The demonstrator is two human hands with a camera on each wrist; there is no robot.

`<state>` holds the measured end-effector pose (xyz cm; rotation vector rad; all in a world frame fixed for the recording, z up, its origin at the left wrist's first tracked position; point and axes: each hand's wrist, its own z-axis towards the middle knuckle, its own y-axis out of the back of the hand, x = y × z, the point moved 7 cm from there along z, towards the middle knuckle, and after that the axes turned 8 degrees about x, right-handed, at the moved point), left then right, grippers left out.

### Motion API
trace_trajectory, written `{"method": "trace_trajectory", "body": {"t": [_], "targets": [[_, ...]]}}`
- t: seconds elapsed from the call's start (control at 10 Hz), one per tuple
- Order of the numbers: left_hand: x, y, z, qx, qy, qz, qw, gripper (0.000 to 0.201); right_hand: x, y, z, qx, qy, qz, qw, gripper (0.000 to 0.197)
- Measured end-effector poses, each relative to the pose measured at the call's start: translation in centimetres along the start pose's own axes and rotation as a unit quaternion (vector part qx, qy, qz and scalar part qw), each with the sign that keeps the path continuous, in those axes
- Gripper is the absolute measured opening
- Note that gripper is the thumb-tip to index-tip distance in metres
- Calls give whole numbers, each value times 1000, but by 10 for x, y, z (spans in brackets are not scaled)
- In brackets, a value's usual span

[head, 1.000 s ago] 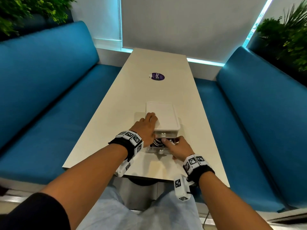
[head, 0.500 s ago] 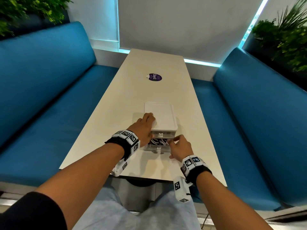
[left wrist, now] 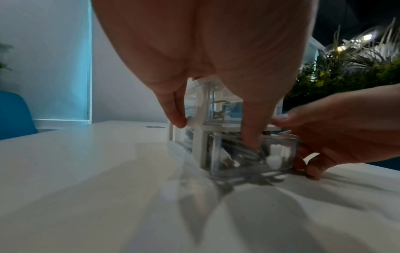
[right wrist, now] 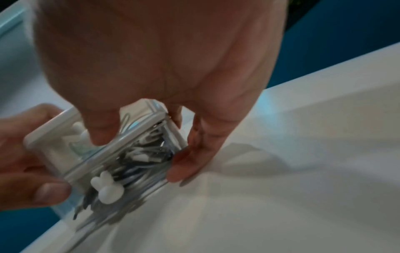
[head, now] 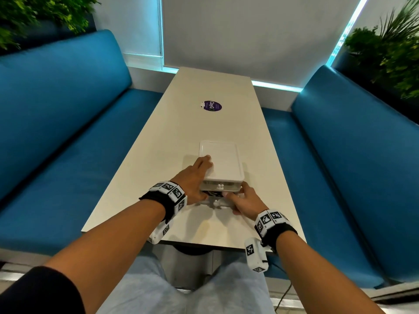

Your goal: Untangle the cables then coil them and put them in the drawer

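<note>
A small white drawer unit [head: 221, 159] stands near the table's front end. Its clear lower drawer [head: 215, 201] is pulled partly out, with a rabbit-shaped white knob [right wrist: 106, 190] on its front. Coiled black and white cables [right wrist: 147, 154] fill this drawer. My left hand [head: 192, 180] wraps the unit's left front corner, fingers lying on the lid and thumb down at the drawer's front. My right hand [head: 244, 200] grips the drawer's right front corner, thumb above and fingers along its side. The upper drawer is closed.
The long white table [head: 204, 128] carries a purple round sticker [head: 212, 106] farther back. Blue benches run along the left [head: 68, 132] and the right [head: 351, 155]. Plants stand behind both backrests. The table's front edge is just below my wrists.
My right thumb has come off the cables, and the right hand now holds the drawer's right front corner. The lower drawer sits slightly further in. My left hand has stayed on the unit.
</note>
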<state>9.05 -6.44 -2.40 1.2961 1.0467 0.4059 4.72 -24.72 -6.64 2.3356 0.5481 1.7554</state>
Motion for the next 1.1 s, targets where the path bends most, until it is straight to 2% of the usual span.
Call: {"method": "trace_trajectory", "body": {"t": [0.1, 0.2, 0.3, 0.4, 0.5, 0.9, 1.1], "targets": [[-3, 1, -3, -48, 7, -15, 999, 95, -4, 2, -3, 45, 10, 29, 999, 69], [7, -1, -12, -92, 43, -111, 989, 99, -4, 7, -7, 44, 28, -71, 996, 59], [34, -12, -22, -94, 123, -216, 964, 92, -4, 14, -8, -22, 36, -136, 990, 49], [50, -26, -23, -37, 184, -223, 957, 45, -2, 8, -3, -41, 52, -147, 987, 42], [60, -23, -27, -53, 193, -231, 952, 35, 4, 1, 1, -36, 62, -156, 985, 42], [66, -15, -33, -68, 191, -217, 955, 34, 12, -8, 11, -44, 58, -158, 985, 45], [55, -22, -48, -69, 193, -249, 946, 32, 15, -13, -5, -29, 40, -123, 991, 56]]}}
